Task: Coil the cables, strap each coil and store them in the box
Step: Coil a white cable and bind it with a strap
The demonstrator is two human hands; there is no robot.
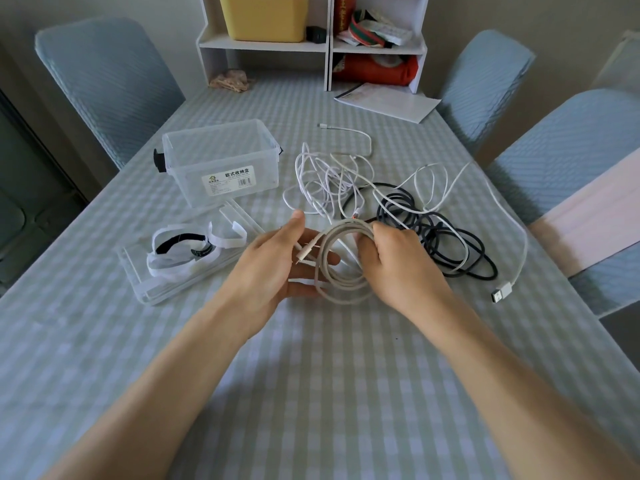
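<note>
A coiled white cable (341,271) hangs between my hands above the table. My right hand (398,265) grips the coil's right side with curled fingers. My left hand (277,268) lies palm up under the left side, fingers straight, the cable's end plug across them. Behind lie tangled white cables (329,178) and a black cable (433,230). A clear plastic box (221,161) stands open at the back left. Its lid (166,271) lies in front of it with white and black straps (194,247) on it.
A long white cable with a USB plug (500,294) trails at the right. A white shelf unit (311,39) and papers (388,102) sit at the table's far end. Blue chairs (104,84) surround the checked table (311,393).
</note>
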